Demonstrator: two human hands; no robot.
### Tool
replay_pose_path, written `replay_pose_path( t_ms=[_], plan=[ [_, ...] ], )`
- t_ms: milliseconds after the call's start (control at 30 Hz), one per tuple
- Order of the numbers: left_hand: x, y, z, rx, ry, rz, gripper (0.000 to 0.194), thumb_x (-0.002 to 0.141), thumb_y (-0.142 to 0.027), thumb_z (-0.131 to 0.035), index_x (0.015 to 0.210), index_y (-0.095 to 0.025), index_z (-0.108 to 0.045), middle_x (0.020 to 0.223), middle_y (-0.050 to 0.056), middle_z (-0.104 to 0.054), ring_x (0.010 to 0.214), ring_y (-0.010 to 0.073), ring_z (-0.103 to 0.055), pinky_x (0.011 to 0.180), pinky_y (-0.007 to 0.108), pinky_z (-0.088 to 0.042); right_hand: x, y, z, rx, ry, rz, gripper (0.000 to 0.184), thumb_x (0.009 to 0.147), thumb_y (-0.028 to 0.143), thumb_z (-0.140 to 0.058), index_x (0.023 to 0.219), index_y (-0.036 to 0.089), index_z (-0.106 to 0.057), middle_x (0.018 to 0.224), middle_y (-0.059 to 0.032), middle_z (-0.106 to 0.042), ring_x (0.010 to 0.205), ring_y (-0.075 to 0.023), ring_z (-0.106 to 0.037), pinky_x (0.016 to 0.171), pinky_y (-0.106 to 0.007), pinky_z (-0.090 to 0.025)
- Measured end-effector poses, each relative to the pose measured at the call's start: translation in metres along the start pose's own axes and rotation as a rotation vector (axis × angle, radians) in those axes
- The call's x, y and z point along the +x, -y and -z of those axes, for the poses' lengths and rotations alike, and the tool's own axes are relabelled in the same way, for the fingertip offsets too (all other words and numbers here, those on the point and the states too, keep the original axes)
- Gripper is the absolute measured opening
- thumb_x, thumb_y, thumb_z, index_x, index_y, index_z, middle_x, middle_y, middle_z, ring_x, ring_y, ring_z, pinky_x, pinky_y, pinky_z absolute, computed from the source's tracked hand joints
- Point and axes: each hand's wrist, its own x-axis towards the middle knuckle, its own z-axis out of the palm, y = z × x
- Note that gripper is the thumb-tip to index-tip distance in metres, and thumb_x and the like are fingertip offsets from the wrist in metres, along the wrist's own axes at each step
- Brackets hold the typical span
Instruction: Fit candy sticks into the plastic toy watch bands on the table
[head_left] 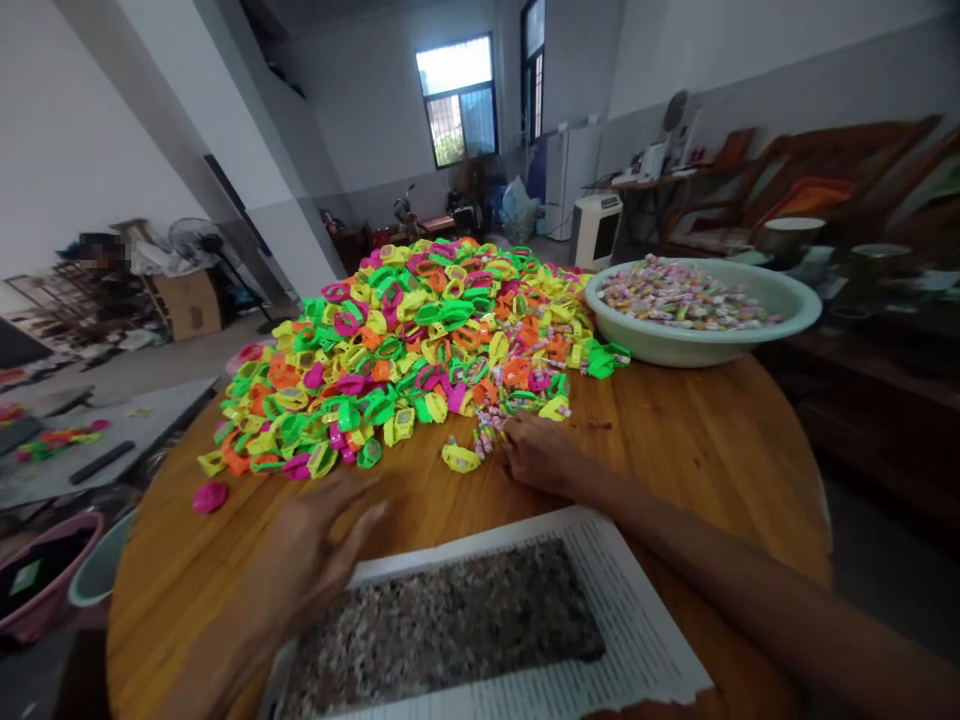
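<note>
The writing in view is on a white paper sheet (pixel 637 620) lined with rows of small dark print, too fine and blurred to read. It lies on the round, orange-brown wooden surface (pixel 697 430), its lower right edge torn, and a rectangular, grey-brown speckled stone slab (pixel 450 620) covers most of it.

The left hand (pixel 307 540), motion-blurred, is at the slab's upper left, fingers loosely extended and thumb apart, with nothing visible in its hold. The right hand (pixel 544 455) has its fingers curled at small pink-and-white wrapped pieces (pixel 487 432) along the heap's front edge; whether it grips any, I cannot tell.

Beside these pieces sits a yellow plastic watch-shaped band (pixel 459 458). Behind rises the heap of neon green, yellow, orange and magenta plastic watch-shaped bands (pixel 405 340); no lettering on them is legible. At right, a pale green plastic basin (pixel 682 347) holds many more small wrapped pieces (pixel 675 300), any wrapper lettering unreadable.
</note>
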Motion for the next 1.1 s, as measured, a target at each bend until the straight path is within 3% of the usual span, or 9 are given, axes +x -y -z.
replay_pose_path(
  t_ms=[100, 200, 300, 400, 500, 633, 867, 1000, 1100],
  plan=[
    [0.086, -0.01, -0.064, -0.04, 0.104, 0.07, 0.035, 0.09, -0.035, -0.06, 0.117, -0.013, -0.066, 0.109, 0.012, -0.072, 0.098, 0.0245, -0.068, 0.086, 0.035, -0.055, -0.004, 0.0, 0.0, -0.003, 0.018, 0.038, 0.017, 0.081, 0.023, -0.06, 0.095, 0.014, -0.066, 0.098, -0.0111, -0.065, 0.088, -0.0233, -0.061, 0.072, -0.032, -0.042],
    [0.153, -0.021, -0.116, -0.027, 0.109, 0.095, 0.047, 0.088, -0.038, -0.064, 0.128, -0.013, -0.06, 0.114, 0.016, -0.069, 0.106, 0.0294, -0.065, 0.092, 0.041, -0.051, -0.008, -0.001, -0.003, -0.007, 0.023, 0.077, 0.018, 0.087, 0.025, -0.055, 0.093, 0.015, -0.068, 0.096, -0.0123, -0.066, 0.094, -0.0246, -0.059, 0.075, -0.033, -0.043],
    [0.183, -0.028, -0.145, -0.039, 0.072, 0.148, 0.041, 0.085, -0.037, -0.066, 0.117, -0.011, -0.065, 0.107, 0.02, -0.069, 0.103, 0.0353, -0.065, 0.089, 0.048, -0.05, -0.01, -0.004, -0.012, -0.005, 0.017, 0.113, 0.022, 0.092, 0.027, -0.05, 0.093, 0.016, -0.069, 0.099, -0.0123, -0.066, 0.106, -0.0272, -0.056, 0.079, -0.034, -0.043],
    [0.187, -0.026, -0.155, -0.113, 0.03, 0.219, 0.029, 0.077, -0.028, -0.07, 0.1, -0.011, -0.067, 0.092, 0.016, -0.068, 0.092, 0.0335, -0.065, 0.084, 0.047, -0.05, -0.011, -0.006, -0.019, 0.012, 0.003, 0.105, 0.02, 0.091, 0.027, -0.052, 0.1, 0.016, -0.068, 0.106, -0.0122, -0.065, 0.102, -0.0259, -0.057, 0.08, -0.035, -0.044],
    [0.178, -0.013, -0.149, -0.272, -0.039, 0.295, 0.037, 0.075, -0.033, -0.072, 0.104, -0.012, -0.065, 0.085, 0.01, -0.066, 0.082, 0.0255, -0.064, 0.077, 0.04, -0.052, -0.013, -0.006, -0.018, 0.035, -0.026, 0.097, 0.02, 0.088, 0.024, -0.058, 0.104, 0.015, -0.066, 0.108, -0.0125, -0.064, 0.098, -0.0242, -0.059, 0.08, -0.034, -0.044],
    [0.149, 0.008, -0.124, -0.58, -0.088, 0.384, 0.057, 0.082, -0.052, -0.063, 0.12, -0.01, -0.059, 0.072, 0.003, -0.063, 0.064, 0.0174, -0.061, 0.061, 0.031, -0.053, -0.012, -0.007, -0.007, 0.071, -0.053, 0.117, 0.014, 0.085, 0.019, -0.06, 0.097, 0.016, -0.066, 0.1, -0.0105, -0.066, 0.099, -0.0232, -0.059, 0.079, -0.03, -0.042],
    [0.061, 0.01, -0.067, -0.912, -0.161, 0.501, 0.051, 0.078, -0.056, -0.07, 0.099, -0.011, -0.063, 0.077, 0.004, -0.067, 0.062, 0.0159, -0.065, 0.063, 0.035, -0.06, -0.025, 0.014, 0.031, 0.145, -0.056, 0.1, 0.014, 0.091, 0.017, -0.05, 0.083, 0.013, -0.061, 0.084, -0.0085, -0.063, 0.076, -0.0179, -0.056, 0.068, -0.03, -0.035],
    [-0.003, -0.01, -0.043, -0.863, -0.137, 0.509, 0.042, 0.081, -0.043, -0.074, 0.11, -0.013, -0.064, 0.098, 0.008, -0.071, 0.081, 0.0177, -0.068, 0.076, 0.033, -0.058, -0.072, 0.049, 0.052, 0.339, 0.007, 0.327, 0.018, 0.095, 0.019, -0.047, 0.083, 0.016, -0.06, 0.084, -0.0057, -0.06, 0.075, -0.0164, -0.052, 0.066, -0.03, -0.032],
    [-0.042, -0.024, -0.033, -0.637, -0.002, 0.346, 0.039, 0.09, -0.033, -0.067, 0.126, -0.02, -0.061, 0.117, 0.008, -0.069, 0.106, 0.0201, -0.065, 0.094, 0.035, -0.053, -0.101, 0.071, 0.05, 0.279, 0.093, 0.413, 0.013, 0.093, 0.018, -0.05, 0.091, 0.017, -0.062, 0.087, -0.0068, -0.06, 0.074, -0.0175, -0.05, 0.065, -0.031, -0.031]
  ],
)
